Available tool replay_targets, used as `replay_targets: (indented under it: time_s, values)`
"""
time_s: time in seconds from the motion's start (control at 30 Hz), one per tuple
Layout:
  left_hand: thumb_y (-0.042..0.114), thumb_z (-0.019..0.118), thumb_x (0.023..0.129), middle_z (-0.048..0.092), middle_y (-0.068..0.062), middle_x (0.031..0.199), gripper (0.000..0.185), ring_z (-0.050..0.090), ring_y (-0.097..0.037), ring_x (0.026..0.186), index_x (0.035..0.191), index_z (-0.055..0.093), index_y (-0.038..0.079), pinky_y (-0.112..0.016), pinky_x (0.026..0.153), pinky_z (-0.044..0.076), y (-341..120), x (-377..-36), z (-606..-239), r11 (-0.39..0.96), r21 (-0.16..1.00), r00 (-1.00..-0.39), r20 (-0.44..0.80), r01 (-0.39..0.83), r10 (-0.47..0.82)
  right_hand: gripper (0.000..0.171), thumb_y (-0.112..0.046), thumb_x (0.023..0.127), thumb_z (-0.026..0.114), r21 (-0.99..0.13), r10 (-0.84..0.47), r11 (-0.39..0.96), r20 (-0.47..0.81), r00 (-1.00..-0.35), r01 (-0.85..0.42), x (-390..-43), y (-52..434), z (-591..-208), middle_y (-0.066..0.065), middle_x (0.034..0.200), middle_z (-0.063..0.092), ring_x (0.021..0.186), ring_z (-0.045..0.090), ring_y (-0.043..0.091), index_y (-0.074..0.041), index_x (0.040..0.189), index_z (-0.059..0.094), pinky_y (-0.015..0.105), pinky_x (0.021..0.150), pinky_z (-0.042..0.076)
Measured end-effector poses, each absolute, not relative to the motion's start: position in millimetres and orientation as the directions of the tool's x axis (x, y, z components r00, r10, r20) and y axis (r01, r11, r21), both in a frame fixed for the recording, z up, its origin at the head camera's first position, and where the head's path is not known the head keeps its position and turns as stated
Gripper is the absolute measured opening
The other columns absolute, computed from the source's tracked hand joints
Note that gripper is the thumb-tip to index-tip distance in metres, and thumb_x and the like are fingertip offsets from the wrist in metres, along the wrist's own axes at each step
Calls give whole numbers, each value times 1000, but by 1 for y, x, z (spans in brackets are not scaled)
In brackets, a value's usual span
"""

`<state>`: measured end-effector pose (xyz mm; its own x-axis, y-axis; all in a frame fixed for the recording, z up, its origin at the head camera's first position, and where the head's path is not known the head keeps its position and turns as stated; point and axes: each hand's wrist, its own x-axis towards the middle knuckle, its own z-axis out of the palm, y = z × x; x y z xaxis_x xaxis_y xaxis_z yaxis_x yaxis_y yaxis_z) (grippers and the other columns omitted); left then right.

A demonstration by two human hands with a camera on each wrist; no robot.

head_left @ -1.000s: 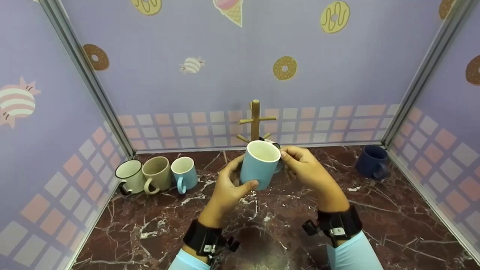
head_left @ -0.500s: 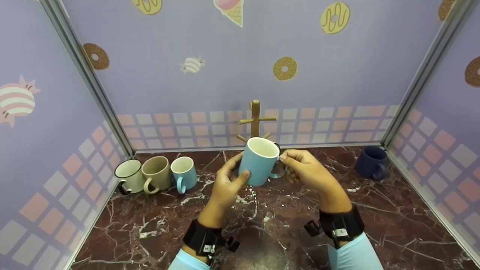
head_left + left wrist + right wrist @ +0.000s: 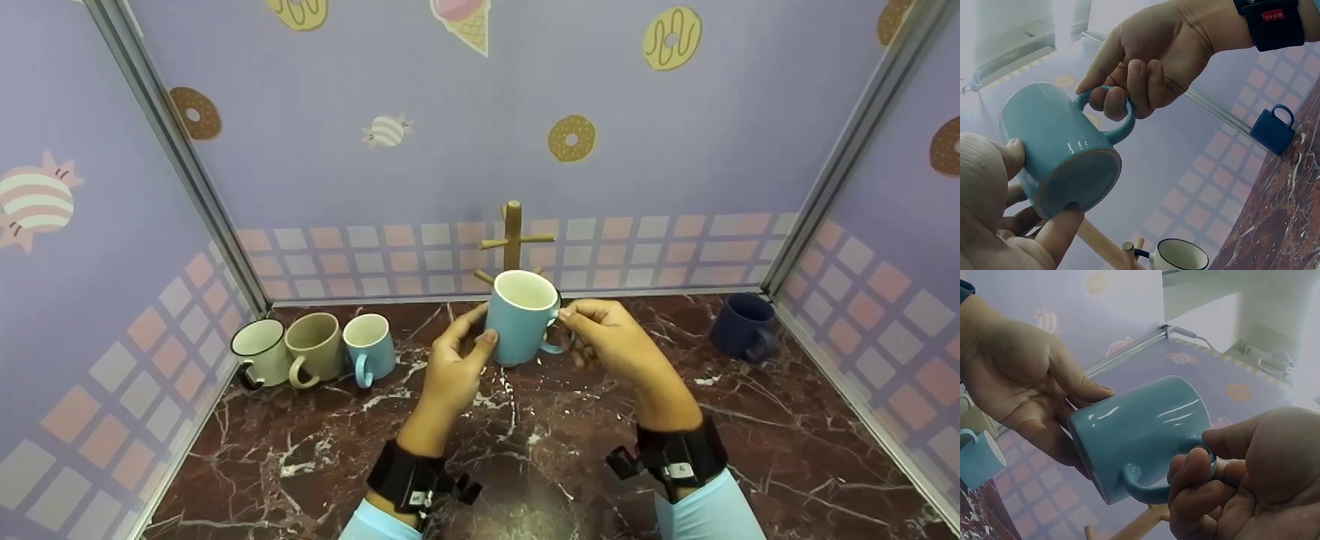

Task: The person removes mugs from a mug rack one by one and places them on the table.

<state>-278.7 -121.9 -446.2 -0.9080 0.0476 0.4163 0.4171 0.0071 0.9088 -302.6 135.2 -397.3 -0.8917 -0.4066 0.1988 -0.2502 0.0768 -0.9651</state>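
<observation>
A light blue mug (image 3: 517, 322) with a white inside is held up in front of a wooden mug tree (image 3: 513, 232). My left hand (image 3: 454, 367) grips its body from the left, thumb on the near side and fingers behind and at the base. With curled fingers and thumb, my right hand (image 3: 611, 341) holds the handle (image 3: 1148, 492), fingers passing through the loop in the left wrist view. Behind the held mug, a white mug with a dark rim (image 3: 1182, 256) is at a peg of the tree; the head view hides most of it.
To the left stand a white mug with a black rim (image 3: 259, 352), a beige mug (image 3: 315, 349) and another light blue mug (image 3: 369, 346) in a row. A navy mug (image 3: 742, 326) is at the far right. Patterned walls (image 3: 480, 165) enclose the marbled tabletop (image 3: 525, 465).
The held mug has risen slightly and its handle has come into clearer view. My left thumb has shifted up along the mug's side. The right hand keeps its hold on the handle.
</observation>
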Motion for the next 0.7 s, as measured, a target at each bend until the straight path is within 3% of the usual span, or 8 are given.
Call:
replay_targets:
  time_s: [0.2, 0.3, 0.47, 0.7]
  values:
    - [20, 71, 112, 70, -21, 153, 44, 64, -40, 149, 152, 70, 0, -59, 133, 47, -118, -278, -449, 305, 811, -852, 524, 499, -2, 37, -18, 118, 58, -972, -305, 99, 174, -936, -213, -305, 144, -396, 3, 76, 68, 56, 59, 10, -2, 86, 68, 21, 48, 48]
    - [27, 70, 113, 66, -21, 159, 50, 62, -43, 151, 156, 67, 3, -63, 132, 47, -113, -276, -451, 455, 737, -840, 541, 500, 46, 34, -18, 118, 59, -975, -232, 115, 159, -960, -189, -308, 155, -396, 2, 77, 68, 56, 60, 11, -4, 89, 71, 22, 49, 50]
    - [44, 65, 114, 53, -17, 174, 62, 48, -46, 164, 163, 60, 6, -69, 134, 40, -105, -271, -456, 640, 634, -880, 451, 435, 152, 30, -20, 118, 61, -981, -106, 116, 141, -984, -153, -320, 174, -402, 0, 77, 67, 55, 61, 10, -1, 98, 74, 23, 51, 54]
    - [50, 63, 114, 44, -10, 182, 67, 40, -42, 170, 171, 51, 17, -72, 134, 38, -90, -265, -467, 733, 540, -902, 351, 415, 252, 33, -24, 117, 65, -980, 61, 171, 112, -992, -101, -339, 216, -421, -3, 75, 69, 55, 61, 9, 2, 101, 76, 22, 52, 53]
